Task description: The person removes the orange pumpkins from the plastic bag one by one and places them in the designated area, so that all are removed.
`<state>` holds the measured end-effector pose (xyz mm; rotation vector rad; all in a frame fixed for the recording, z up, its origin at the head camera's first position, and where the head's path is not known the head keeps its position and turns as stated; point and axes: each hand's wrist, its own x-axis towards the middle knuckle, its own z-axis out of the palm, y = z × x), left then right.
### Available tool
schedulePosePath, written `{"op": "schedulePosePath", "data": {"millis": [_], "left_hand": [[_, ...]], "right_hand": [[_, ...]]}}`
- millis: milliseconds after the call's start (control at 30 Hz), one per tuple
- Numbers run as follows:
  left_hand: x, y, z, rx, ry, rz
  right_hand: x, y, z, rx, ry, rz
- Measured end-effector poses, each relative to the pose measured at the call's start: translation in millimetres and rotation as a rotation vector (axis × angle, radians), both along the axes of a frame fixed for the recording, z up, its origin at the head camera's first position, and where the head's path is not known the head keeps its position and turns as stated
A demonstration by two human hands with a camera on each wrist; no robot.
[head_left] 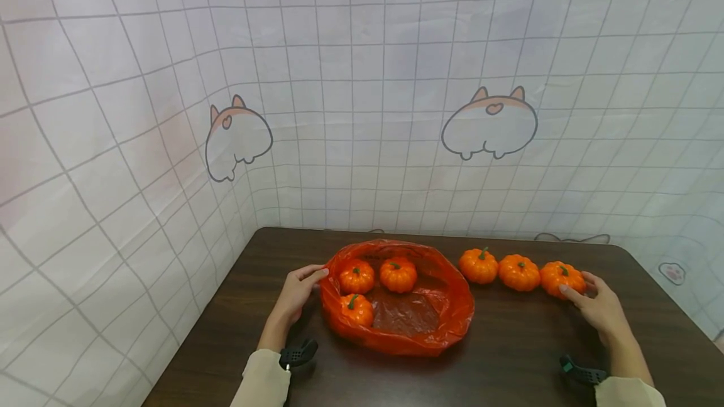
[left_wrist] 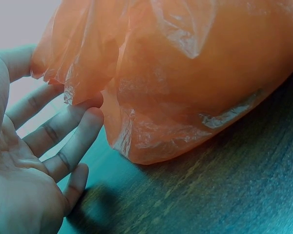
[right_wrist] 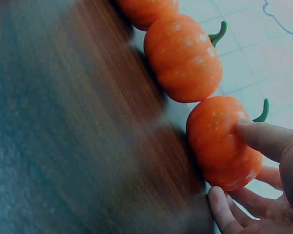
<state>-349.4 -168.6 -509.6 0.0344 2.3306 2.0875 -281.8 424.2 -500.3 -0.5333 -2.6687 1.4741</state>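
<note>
Three orange pumpkins [head_left: 398,276] inside an open red bag [head_left: 396,345], gathered toward its left: two at the back, slightly apart, and one at the front left. To the right of the bag, a slanting row of three more on the dark table [head_left: 509,357]: a left-end pumpkin [head_left: 477,267], a middle pumpkin [head_left: 519,273] and a right-end pumpkin [head_left: 560,281], green stems up, set close together.

At the bag's left rim, the left hand [head_left: 296,291], with thin plastic pinched between thumb and fingers, the other fingers slightly bent and a little spread. Around the right-end pumpkin, the right hand [head_left: 601,305], with the thumb against the near side beside the stem and fingers bent about the outer side. Hard to tell whether resting fully on the table or slightly raised.

Over the forearms, cream sleeves [head_left: 263,379], with a black device [head_left: 298,353] at each wrist. Behind the table, a pale sheet [head_left: 367,174] printed with gridlines and cartoon animals [head_left: 489,130].
</note>
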Motion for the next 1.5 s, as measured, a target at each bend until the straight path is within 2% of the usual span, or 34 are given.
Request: {"op": "schedulePosePath", "data": {"millis": [200, 400, 533, 700, 800, 900, 1000, 1100, 1167, 1300, 1500], "left_hand": [[0.4, 1.1, 0.9, 0.001, 0.002, -0.003], [-0.1, 1.5, 1.6, 0.012, -0.001, -0.012], [0.1, 1.6, 2.5, 0.012, 0.0, -0.013], [-0.1, 1.4, 3.0, 0.0, 0.003, -0.011], [-0.7, 1.4, 2.7, -0.005, 0.003, -0.011], [-0.5, 1.5, 3.0, -0.002, 0.002, -0.012], [-0.5, 0.9, 2.4, -0.004, 0.002, -0.013], [-1.4, 0.5, 0.6, -0.011, 0.002, -0.01], [-2.0, 0.3, -0.5, -0.014, 0.001, -0.006], [-1.8, 0.7, -0.8, -0.008, -0.001, -0.001], [-1.7, 1.4, -0.9, 0.013, -0.003, 0.001]], "right_hand": [[2.5, 3.2, 1.7, 0.03, 0.026, 0.021], [6.2, 2.2, 11.9, 0.049, 0.032, 0.028], [9.0, -2.0, 23.3, 0.084, 0.065, 0.017], [13.4, -15.2, 43.5, 0.145, 0.155, 0.016], [15.4, -28.0, 57.7, 0.16, 0.207, 0.045], [16.6, -42.9, 71.0, 0.178, 0.257, 0.123], [17.3, -61.2, 81.9, 0.218, 0.318, 0.237], [17.4, -85.0, 88.3, 0.238, 0.379, 0.347], [16.1, -103.7, 89.3, 0.208, 0.399, 0.422], [11.3, -145.2, 83.9, 0.108, 0.387, 0.555], [6.5, -206.1, 60.2, 0.049, 0.373, 0.7]]}}
